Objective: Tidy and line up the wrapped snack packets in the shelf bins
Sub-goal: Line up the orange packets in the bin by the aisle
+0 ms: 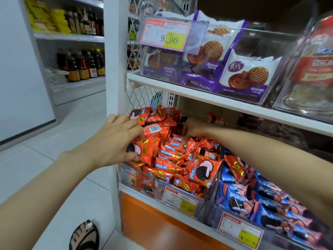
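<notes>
Left hand grips crinkly packets — glossy red foil

The upper white metal shelf carries a clear plastic bin of purple-and-white waffle biscuit packets. The lower white shelf carries a clear bin heaped with red cookie packets, and just beside it on the right another clear bin of blue cookie packets.

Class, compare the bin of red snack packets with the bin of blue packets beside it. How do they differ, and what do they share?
The red packets lie jumbled at many angles in the red bin; the blue packets overlap in tidier rows in the blue bin. The left hand and right hand reach into the red bin; neither is in the blue bin. Shared: both are clear, on one shelf, price tag in front.
</notes>
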